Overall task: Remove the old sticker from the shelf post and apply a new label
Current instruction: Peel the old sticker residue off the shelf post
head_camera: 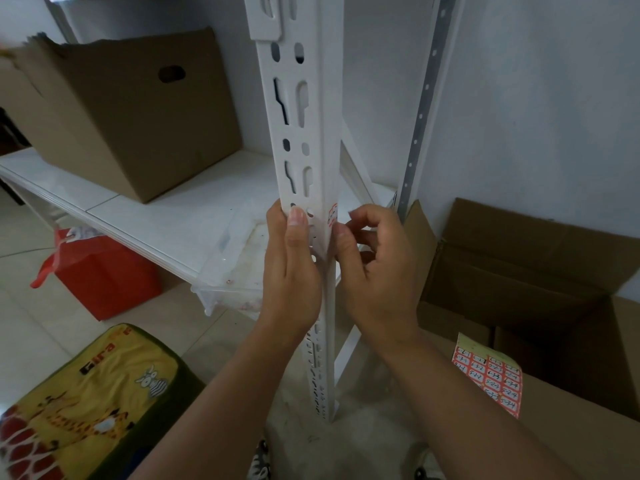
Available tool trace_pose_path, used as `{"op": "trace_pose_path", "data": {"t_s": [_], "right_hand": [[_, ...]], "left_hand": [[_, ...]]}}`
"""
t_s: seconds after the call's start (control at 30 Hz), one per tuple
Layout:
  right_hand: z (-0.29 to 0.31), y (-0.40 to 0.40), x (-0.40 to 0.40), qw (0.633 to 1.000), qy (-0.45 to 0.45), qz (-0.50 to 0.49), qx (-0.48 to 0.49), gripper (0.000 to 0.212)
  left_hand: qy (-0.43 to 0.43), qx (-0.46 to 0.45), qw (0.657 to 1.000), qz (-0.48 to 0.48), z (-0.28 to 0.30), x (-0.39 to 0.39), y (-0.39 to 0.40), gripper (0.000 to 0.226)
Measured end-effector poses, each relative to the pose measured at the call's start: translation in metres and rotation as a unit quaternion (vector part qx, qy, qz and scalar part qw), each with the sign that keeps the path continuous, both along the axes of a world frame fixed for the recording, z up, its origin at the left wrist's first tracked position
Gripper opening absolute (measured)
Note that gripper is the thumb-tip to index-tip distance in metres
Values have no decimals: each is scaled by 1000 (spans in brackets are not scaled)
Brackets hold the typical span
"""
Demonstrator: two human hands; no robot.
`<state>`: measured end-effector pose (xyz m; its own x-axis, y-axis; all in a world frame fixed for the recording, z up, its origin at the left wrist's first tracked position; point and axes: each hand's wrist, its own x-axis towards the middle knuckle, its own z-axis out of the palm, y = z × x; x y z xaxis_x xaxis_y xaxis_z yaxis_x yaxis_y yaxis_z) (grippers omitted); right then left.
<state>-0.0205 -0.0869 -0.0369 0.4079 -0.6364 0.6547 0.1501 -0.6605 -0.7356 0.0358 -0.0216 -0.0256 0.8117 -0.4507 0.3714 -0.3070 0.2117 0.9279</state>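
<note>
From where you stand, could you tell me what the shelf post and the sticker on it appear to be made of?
The shelf post looks like white painted or powder-coated metal: thin angled sheet with punched slots and a smooth, faintly glossy surface. The sticker seems to be paper, white with red print, matte; its small size leaves this uncertain.

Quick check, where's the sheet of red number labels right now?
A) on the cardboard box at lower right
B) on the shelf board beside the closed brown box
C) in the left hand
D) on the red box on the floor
A: the label sheet lies on the cardboard box at lower right, while the left hand grips the shelf post.
</note>
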Motion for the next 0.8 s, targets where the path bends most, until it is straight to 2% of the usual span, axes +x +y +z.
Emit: {"op": "trace_pose_path", "data": {"t_s": [0.07, 0.13, 0.23, 0.33, 0.4, 0.5, 0.57, 0.8], "right_hand": [[3, 0, -1, 1000, -15, -2, 2, 14], [5, 2, -4, 999, -33, -3, 8, 17], [9, 2, -10, 999, -40, 12, 22, 17], [16, 1, -20, 992, -44, 101, 66, 16], [21, 1, -27, 979, -45, 177, 95, 19], [25, -1, -35, 959, -50, 253, 120, 29], [26, -3, -37, 949, -47, 284, 126, 23], [26, -4, -38, 922, -58, 328, 198, 33]], "left_hand": [[-12, 7, 1000, 12, -1, -2, 0, 54], [-48, 11, 996, 68, -5, -5, 0, 57], [-170, 19, 965, 198, -6, -11, 3, 56], [-308, 9, 926, 218, -2, -16, 10, 39], [-362, 2, 912, 193, 1, -17, 13, 34], [-393, -10, 905, 162, 4, -20, 15, 35], [-403, -8, 902, 156, 4, -19, 16, 29], [-387, -16, 910, 148, 5, -16, 19, 15]]}}
